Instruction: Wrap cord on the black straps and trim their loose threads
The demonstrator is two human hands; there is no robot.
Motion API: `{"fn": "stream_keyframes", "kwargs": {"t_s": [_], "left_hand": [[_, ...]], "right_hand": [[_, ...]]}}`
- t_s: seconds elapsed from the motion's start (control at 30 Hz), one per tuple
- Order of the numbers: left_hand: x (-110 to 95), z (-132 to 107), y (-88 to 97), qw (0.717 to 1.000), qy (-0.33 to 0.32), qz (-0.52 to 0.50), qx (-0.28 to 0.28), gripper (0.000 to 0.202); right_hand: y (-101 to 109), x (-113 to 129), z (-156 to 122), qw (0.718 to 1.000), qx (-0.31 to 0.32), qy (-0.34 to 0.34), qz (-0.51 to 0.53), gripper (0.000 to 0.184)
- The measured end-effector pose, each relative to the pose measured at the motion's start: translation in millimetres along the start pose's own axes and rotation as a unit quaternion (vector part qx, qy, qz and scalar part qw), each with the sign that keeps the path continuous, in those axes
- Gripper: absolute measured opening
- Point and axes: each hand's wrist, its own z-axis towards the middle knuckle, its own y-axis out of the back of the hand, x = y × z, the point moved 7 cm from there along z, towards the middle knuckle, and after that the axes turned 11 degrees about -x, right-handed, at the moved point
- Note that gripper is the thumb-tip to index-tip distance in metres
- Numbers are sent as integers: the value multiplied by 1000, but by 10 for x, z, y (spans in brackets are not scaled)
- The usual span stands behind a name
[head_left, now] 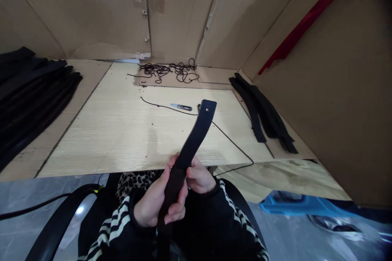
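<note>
Cardboard panels wall in a pale tabletop in the head view, where a small pair of snips serves as landmark. Beyond the snips is a tangle of dark cord; well to their left is a large stack of black strips, and to their right a smaller bundle. One black strip is in hand, nearer the person than the snips; it seems midway through handling, though which pile is done and which is left cannot be told. Its long axis runs from the lap away over the table, leaning right, the holed end pointing toward the back panels, just right of the snips. The left hand wraps its darker lower part; the right hand pinches its edge higher up. A loose cord passes behind it.
</note>
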Motion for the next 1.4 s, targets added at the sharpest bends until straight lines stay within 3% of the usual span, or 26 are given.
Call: {"fn": "stream_keyframes", "kwargs": {"t_s": [0.3, 0.6, 0.77, 0.83, 0.97, 1.07, 1.23, 1.4], "left_hand": [[88, -25, 6, 1000, 1, 19, 0, 68], [119, -7, 6, 1000, 5, 16, -1, 68], [124, 23, -39, 998, -9, -10, 65, 75], [98, 17, -48, 997, -18, -23, 73, 72], [22, 3, -10, 998, -35, -41, 17, 65], [21, -19, -11, 998, -52, -44, 14, 58], [291, -67, 104, 994, -67, -38, 83, 56], [689, -104, 430, 988, -65, 97, 100, 62]], "right_hand": [[-40, -74, -129, 999, 29, -19, 7, 44], [44, -86, -162, 999, 15, -25, -14, 44], [67, 19, -172, 998, -1, -27, -53, 44], [66, 79, -171, 997, -19, -7, -73, 45], [122, 150, -165, 990, -97, 54, -91, 38], [164, 139, -182, 982, -135, 79, -106, 35], [201, 218, -283, 970, -174, 110, -130, 31], [301, 468, -456, 947, -256, 180, -75, 26]]}}
